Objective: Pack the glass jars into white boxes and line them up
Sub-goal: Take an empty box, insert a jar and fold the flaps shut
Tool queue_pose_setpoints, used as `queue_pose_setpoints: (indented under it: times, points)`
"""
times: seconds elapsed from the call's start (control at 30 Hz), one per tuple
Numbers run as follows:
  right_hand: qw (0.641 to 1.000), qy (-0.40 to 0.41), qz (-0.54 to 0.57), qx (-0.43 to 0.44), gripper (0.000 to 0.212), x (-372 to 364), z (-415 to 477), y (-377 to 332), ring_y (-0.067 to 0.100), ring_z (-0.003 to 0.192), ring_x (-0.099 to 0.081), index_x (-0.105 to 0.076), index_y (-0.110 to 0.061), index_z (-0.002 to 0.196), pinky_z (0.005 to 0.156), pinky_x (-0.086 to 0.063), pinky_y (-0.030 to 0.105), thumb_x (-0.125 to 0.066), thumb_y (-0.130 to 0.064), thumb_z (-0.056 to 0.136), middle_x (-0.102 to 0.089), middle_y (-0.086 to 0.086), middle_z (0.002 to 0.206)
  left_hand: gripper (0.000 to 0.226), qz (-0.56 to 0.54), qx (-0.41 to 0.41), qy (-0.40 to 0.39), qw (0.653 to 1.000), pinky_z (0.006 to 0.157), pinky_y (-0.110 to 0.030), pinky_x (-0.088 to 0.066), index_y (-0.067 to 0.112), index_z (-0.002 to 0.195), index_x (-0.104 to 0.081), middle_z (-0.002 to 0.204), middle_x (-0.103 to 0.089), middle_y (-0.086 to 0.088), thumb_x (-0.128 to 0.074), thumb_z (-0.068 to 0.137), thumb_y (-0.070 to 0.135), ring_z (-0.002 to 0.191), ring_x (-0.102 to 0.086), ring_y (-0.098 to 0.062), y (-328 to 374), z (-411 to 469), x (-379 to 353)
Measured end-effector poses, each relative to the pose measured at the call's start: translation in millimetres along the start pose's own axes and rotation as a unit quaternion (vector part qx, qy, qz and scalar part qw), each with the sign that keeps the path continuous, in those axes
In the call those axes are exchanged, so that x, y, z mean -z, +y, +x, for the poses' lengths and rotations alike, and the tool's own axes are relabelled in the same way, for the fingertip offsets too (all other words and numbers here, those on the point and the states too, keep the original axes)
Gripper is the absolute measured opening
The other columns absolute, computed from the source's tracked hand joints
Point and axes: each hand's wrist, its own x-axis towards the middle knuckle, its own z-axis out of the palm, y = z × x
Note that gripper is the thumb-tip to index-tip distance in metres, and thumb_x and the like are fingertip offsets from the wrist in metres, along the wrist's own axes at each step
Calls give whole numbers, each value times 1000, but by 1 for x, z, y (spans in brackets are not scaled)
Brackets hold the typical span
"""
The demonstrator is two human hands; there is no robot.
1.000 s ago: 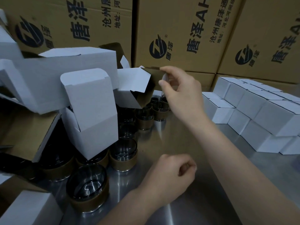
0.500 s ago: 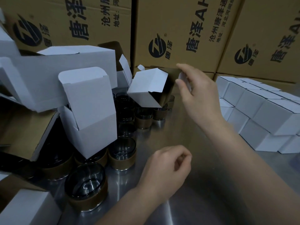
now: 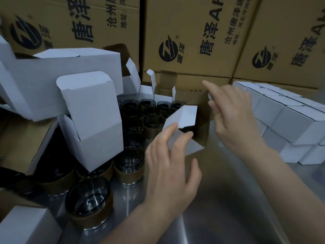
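The white box (image 3: 181, 115) is held tilted, mouth facing right, its flap pinched by the right hand (image 3: 232, 117), its near wall touched by the spread-fingered left hand (image 3: 172, 166); bare table (image 3: 219, 217) is seen in front.

The open box (image 3: 182, 117) sits between left grip (image 3: 172, 166) and right grip (image 3: 232, 117). On the desk (image 3: 219, 208), jars (image 3: 130, 162) stand left of both, closed boxes (image 3: 295, 124) right, cartons (image 3: 193, 32) behind.

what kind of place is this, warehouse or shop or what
Probably a packing station in a warehouse or factory: large brown printed cardboard cartons stacked behind, rows of closed small white boxes on a steel table, and dark glass jars with tan bands.
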Motion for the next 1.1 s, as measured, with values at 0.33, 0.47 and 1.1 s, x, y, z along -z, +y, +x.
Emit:
queue_pose_setpoints:
  times: [0.33,0.47,1.1]
  points:
    - [993,-60,49,91,44,6,-5,-4,17,93,-44,-61,-17,129,82,-15,28,-39,-9,93,-61,-3,96,77,-59,77,-140,985,117,-50,-26,60,142,-9,163,6,13,-53,78,58,151,-9,-18,-7,2,0]
    - [988,-76,109,80,43,5,-7,-5,14,94,-43,-62,-20,128,87,-18,22,-36,-13,94,-62,-6,96,76,-90,93,-176,976,116,-45,-31,66,139,-10,162,0,17,-52,76,63,148,-17,-12,-8,3,0]
    - [971,65,226,-39,29,-10,-24,-6,22,61,-53,-61,-1,68,57,-44,38,-62,-24,86,-57,6,65,86,-182,221,-105,953,96,-36,-50,53,117,-26,124,-52,13,-91,62,34,114,-57,-8,-17,5,-4]
